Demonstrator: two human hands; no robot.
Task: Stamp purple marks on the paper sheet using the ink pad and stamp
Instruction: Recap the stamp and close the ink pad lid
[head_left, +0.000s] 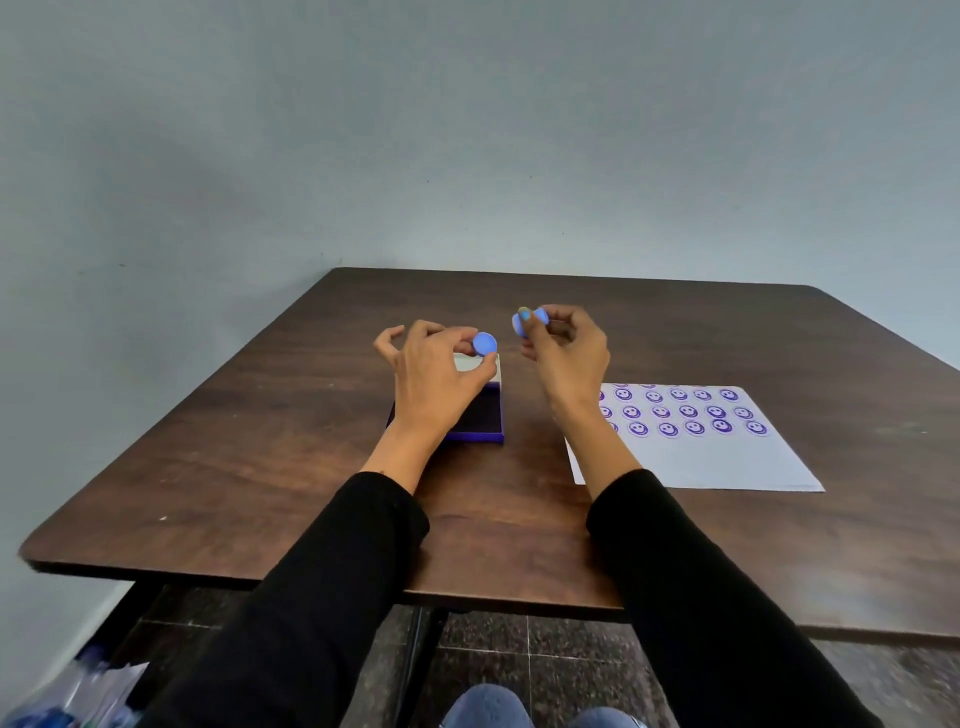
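My left hand (434, 374) pinches a round blue cap (484, 343) between thumb and fingertips, above the open ink pad (480, 415). The pad is a purple box with a dark inked surface and a raised white lid behind it; my left wrist hides its left part. My right hand (566, 348) holds the small blue stamp (529, 319) in its fingertips, raised above the table a short way right of the cap. The white paper sheet (696, 457) lies to the right, carrying three rows of several purple smiley marks across its far half.
The dark wooden table (311, 467) stands against a grey wall, its near edge close to my knees. Black table legs and a dark tiled floor show below. Some blurred plastic items (67, 696) lie on the floor at the lower left.
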